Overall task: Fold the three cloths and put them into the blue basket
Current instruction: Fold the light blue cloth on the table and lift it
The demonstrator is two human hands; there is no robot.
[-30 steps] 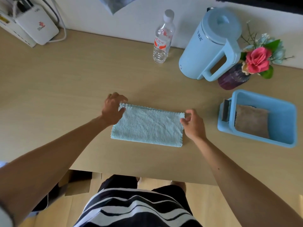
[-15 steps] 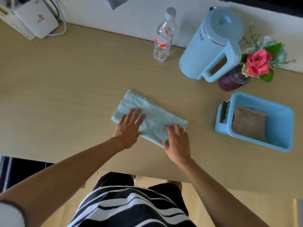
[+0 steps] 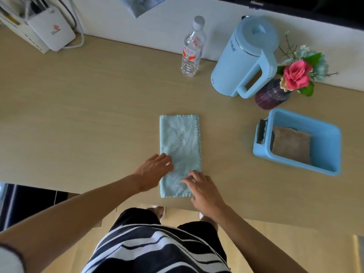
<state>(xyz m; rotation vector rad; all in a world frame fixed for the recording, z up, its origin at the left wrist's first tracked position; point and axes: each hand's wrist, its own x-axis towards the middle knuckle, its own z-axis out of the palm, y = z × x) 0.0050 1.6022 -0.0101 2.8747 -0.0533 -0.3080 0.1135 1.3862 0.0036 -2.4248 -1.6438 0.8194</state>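
the light blue cloth (image 3: 180, 150) is lying folded lengthwise on the table (image 3: 88, 125). the left hand (image 3: 155, 170) and right hand (image 3: 204, 190) are pressing flat, unclenched, on its near end. a brown cloth (image 3: 290, 143) is sitting in the blue basket (image 3: 327, 134).

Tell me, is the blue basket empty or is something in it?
Not empty. A folded brown cloth lies flat inside the blue basket, filling its left part. The light blue cloth is outside it, on the table.
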